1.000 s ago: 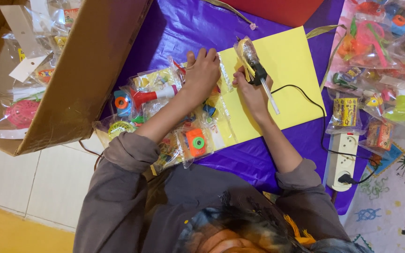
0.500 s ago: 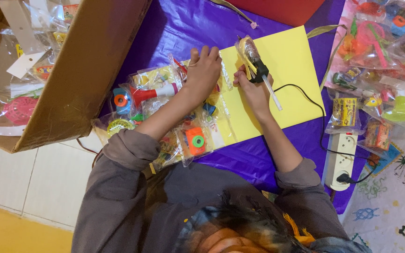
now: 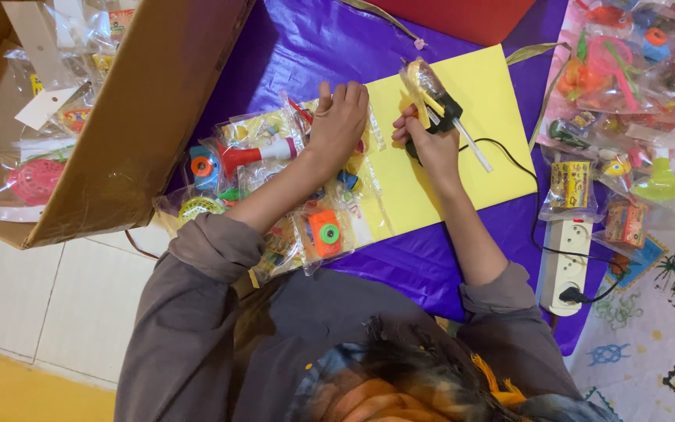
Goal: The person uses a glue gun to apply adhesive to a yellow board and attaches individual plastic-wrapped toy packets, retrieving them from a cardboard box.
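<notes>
- Purple sheet (image 3: 298, 47) covers the floor where you sit; white tiles at lower left, a patterned mat w/ palm trees at far right.
- Your left hand (image 3: 339, 117) lies palm-down on a clear packet (image 3: 369, 129) at the edge of the yellow paper (image 3: 501, 109), fingers curled over it and pressing. Probably to keep the packet flat and stop it sliding while the other hand works.
- Your right hand (image 3: 431, 144) is clenched round a black glue gun (image 3: 441, 117), fingers wrapped on the grip, nozzle end up by a small plastic-wrapped item (image 3: 422, 78). Pale glue stick juts out the back, toward lower right. Can't tell if the tip touches the packet.
- Black cord (image 3: 521, 168) runs from the gun across the yellow paper to a white power strip (image 3: 568, 254) on your right, so the gun stays tethered on that side.
- Yellow paper looks like a work pad under the gluing, guarding the purple sheet.
- Bagged toys (image 3: 275, 180) piled just under and left of your left forearm: red-white horn, orange toy camera, blue-orange bits. Near to hand.
- More bagged toys (image 3: 626, 70) heaped at upper right, well apart from the gluing spot.
- Open cardboard box (image 3: 150, 117) at left w/ more packets inside.
</notes>
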